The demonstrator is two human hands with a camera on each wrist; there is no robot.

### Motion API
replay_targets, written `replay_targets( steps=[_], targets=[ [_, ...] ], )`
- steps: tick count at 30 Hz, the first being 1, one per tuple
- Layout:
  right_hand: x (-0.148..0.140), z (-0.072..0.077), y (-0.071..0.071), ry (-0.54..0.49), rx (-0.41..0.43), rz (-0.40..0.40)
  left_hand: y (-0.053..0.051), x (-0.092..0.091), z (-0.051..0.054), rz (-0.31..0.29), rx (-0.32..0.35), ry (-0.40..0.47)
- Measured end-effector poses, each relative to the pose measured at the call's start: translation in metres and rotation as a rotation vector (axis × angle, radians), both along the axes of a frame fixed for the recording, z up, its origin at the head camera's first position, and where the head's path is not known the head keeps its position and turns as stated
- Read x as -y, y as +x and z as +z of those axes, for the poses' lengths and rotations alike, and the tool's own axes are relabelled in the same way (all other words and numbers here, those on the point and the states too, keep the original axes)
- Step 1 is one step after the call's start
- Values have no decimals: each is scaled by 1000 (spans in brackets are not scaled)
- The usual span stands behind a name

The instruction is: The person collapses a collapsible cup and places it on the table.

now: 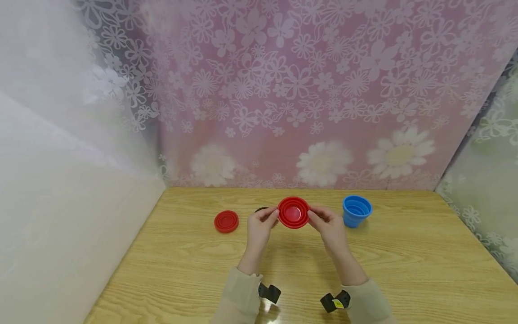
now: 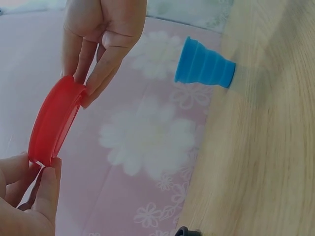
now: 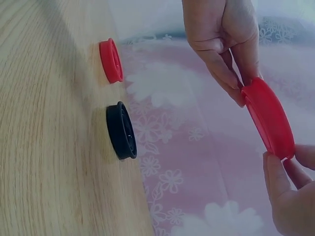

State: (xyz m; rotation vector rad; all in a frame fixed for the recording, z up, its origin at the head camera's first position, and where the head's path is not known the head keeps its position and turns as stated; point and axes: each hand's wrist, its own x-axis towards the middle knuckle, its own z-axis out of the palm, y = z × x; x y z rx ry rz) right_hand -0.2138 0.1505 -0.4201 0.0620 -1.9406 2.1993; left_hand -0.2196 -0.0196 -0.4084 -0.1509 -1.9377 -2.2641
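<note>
Both hands hold a flattened red collapsible cup (image 1: 293, 212) up above the table, its ringed mouth tilted toward the head camera. My left hand (image 1: 259, 228) pinches the left rim between thumb and fingers; my right hand (image 1: 332, 228) does the same on the right. From the side, in the left wrist view, the red cup (image 2: 56, 120) looks shallow. An expanded blue collapsible cup (image 1: 356, 211) stands upright beyond the right hand. Behind the left hand sits a flattened black cup (image 3: 120, 131), mostly hidden in the head view.
Left of the hands, another flattened red cup (image 1: 226, 221) lies on the wooden table (image 1: 182, 279). A pink flowered curtain (image 1: 259, 112) hangs along the table's back edge. Pale sheeting (image 1: 73, 202) encloses the left side, and flowered cloth (image 1: 489, 211) the right.
</note>
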Motion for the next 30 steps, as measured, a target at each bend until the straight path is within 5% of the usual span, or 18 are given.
replay_targets(
  steps=[7,14,19,25,30],
  targets=[
    [-2,-4,-5,-19,70,-53,-2,-4,-5,-13,-32,-54],
    [-6,-13,-20,-14,65,-140,-24,-13,-31,-88,-7,-66],
    [-13,-22,-34,59,63,-197,-36,-21,-37,-110,-43,-189],
    [-22,-29,-50,230,194,-172,-55,-32,-43,-132,-7,-360],
    [-27,-42,-64,393,207,-149,-74,-45,-64,-144,5,-539]
  ],
)
